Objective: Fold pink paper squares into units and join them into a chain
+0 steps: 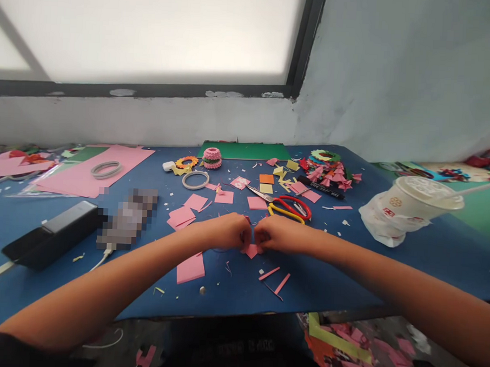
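Over the middle of the blue table, my left hand (233, 231) and my right hand (273, 234) come close together, fingers curled in a pinch. Between them is a small piece of pink paper (252, 252), its lower part pointed and showing below the fingertips; the rest is hidden by my hands. Just beyond my right hand lie scissors (291, 209) with red and yellow handles. Pink paper squares (182, 217) lie past my left forearm, and a pink stack (191, 269) sits nearer me. Thin pink strips (282, 283) rest in front of my right hand.
A white cup (414, 202) with a straw stands right, partly in a plastic bag. At left are a black case (54, 234) and a blurred-out device (127, 219). Tape rolls (195, 180), a black marker (324, 188) and folded paper pieces (330, 173) lie farther back.
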Demonstrator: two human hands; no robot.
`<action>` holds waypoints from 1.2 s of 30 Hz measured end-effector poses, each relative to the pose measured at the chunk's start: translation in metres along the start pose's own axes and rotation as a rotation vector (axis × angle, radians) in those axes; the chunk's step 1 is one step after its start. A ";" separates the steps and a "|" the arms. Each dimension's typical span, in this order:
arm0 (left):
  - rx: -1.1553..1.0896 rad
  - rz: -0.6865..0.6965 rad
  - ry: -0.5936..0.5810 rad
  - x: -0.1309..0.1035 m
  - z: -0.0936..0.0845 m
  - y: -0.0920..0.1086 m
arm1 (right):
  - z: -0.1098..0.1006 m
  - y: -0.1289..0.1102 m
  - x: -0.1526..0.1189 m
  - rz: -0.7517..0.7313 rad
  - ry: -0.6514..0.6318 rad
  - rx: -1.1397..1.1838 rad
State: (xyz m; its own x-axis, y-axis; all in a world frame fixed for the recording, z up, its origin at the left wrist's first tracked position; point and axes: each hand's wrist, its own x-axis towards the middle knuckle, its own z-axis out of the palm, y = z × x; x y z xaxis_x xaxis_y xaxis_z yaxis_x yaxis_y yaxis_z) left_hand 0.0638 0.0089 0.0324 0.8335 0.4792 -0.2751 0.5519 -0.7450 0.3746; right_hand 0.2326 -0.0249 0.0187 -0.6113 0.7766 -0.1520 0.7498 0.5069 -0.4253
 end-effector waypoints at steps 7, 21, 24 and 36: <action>0.034 -0.200 -0.167 0.025 -0.012 0.009 | -0.013 -0.014 0.016 0.213 -0.128 -0.030; -0.021 -0.201 -0.028 0.003 -0.004 0.006 | -0.009 0.000 0.010 0.240 -0.138 0.210; -0.064 -0.183 0.014 -0.001 0.000 0.004 | -0.005 0.003 0.006 0.241 -0.107 0.287; -0.073 -0.093 0.023 -0.002 -0.001 0.001 | 0.009 0.009 -0.004 0.087 0.036 0.272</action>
State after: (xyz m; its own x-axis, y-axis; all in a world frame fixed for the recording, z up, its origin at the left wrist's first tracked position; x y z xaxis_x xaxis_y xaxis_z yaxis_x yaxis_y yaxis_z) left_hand 0.0624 0.0080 0.0345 0.7787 0.5554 -0.2918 0.6264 -0.6616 0.4122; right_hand 0.2392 -0.0267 0.0071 -0.5347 0.8281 -0.1685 0.7007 0.3230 -0.6362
